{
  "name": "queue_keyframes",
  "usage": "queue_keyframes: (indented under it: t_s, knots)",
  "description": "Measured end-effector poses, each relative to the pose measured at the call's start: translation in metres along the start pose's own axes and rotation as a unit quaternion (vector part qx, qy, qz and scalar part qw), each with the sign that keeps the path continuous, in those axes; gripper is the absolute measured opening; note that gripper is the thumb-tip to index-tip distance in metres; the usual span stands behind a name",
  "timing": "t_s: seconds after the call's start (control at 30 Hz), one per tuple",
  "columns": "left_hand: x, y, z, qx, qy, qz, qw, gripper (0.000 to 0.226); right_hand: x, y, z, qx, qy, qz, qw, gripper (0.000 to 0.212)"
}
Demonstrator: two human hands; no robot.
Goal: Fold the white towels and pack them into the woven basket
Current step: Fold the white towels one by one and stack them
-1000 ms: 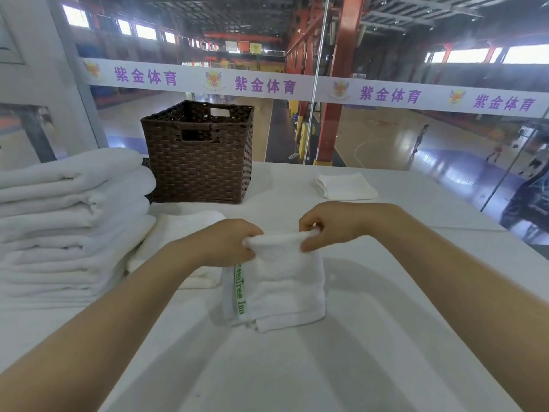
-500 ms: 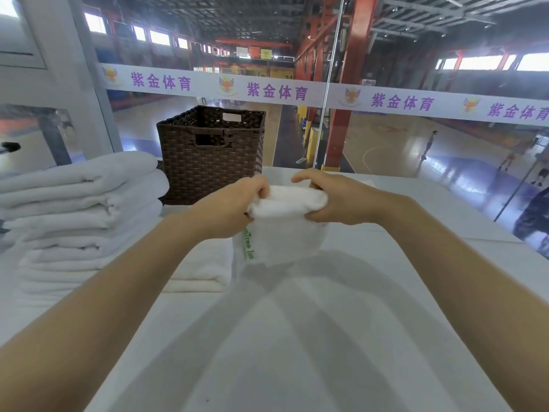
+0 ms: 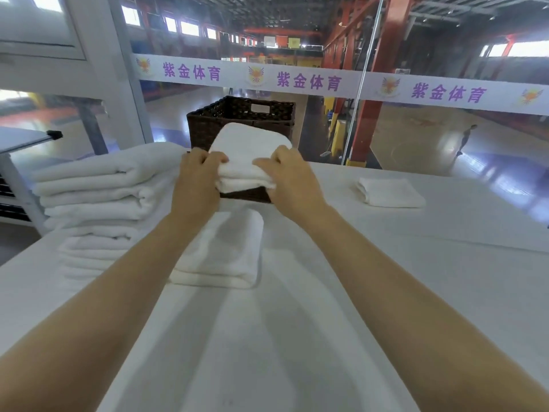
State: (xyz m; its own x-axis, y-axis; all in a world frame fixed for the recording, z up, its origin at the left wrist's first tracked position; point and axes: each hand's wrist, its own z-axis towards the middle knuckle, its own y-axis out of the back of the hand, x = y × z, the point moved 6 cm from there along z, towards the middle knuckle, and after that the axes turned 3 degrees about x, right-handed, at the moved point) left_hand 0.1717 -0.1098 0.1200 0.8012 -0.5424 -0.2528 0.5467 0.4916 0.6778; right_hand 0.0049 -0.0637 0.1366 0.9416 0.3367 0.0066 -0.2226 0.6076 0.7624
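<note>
Folded towel (image 3: 248, 156) lifted to woven basket (image 3: 214, 120) rim, both hands (image 3: 197, 176) gripping it

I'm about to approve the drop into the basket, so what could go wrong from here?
1. The folded towel is held only at its near edge by the left hand and right hand; its far end may sag and unfold when the grip lets go.
2. It hangs in front of the woven basket, so it could catch the near rim.

"紫金体育" on the white banner (image 3: 309, 81)
</note>
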Motion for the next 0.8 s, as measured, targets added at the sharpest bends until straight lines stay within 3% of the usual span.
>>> queue_keyframes:
  t_s: [0.07,0.17,0.23,0.53,0.67,0.8]
  knots:
    - [0.024,-0.024,-0.031,0.073,-0.032,0.072,0.994,0.049,0.014,-0.045,-0.018,0.051,-0.021,0.034,0.998,0.042]
    - [0.054,-0.055,-0.085,0.206,-0.07,0.175,0.96,0.062,0.033,-0.11,-0.069,0.211,-0.022,0.082,0.974,0.049]
    - [0.062,-0.062,-0.108,0.261,-0.061,0.194,0.944,0.066,0.039,-0.127,-0.091,0.235,-0.022,0.104,0.966,0.051]
    - [0.057,-0.059,-0.112,0.323,-0.059,0.26,0.908,0.087,0.036,-0.112,-0.09,0.239,-0.004,0.136,0.961,0.064]
    - [0.056,-0.055,-0.119,0.35,-0.012,0.246,0.904,0.069,0.038,-0.115,-0.111,0.244,-0.002,0.162,0.956,0.069]
    - [0.05,-0.046,-0.114,0.315,0.005,0.219,0.923,0.054,0.023,-0.106,-0.12,0.252,-0.046,0.258,0.932,0.062]
